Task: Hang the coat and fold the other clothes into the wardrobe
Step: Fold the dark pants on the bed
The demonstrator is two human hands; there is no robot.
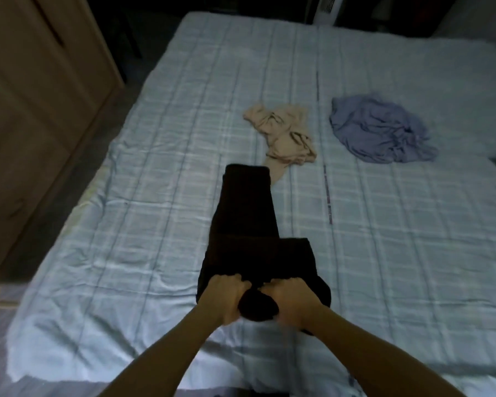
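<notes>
Head view looks down on a bed (121, 230) covered with a pale blue checked sheet, and a black garment (246, 219) lies on it as a long strip running away from the person, narrow at its far end and wider at the near end. The left hand (225, 300) and the right hand (291, 302) sit side by side at that near end, both with fingers curled into the dark cloth, gripping a bunched roll of it between them. Just beyond the far end of the black garment, touching or nearly touching its far right corner, lies a crumpled beige garment (284, 136). Farther right of the black garment, and apart from it, is a loose heap of blue-grey cloth (378, 130). Left of the black garment, past the edge of the bed, stands the wooden wardrobe (35, 96), its doors closed.
</notes>
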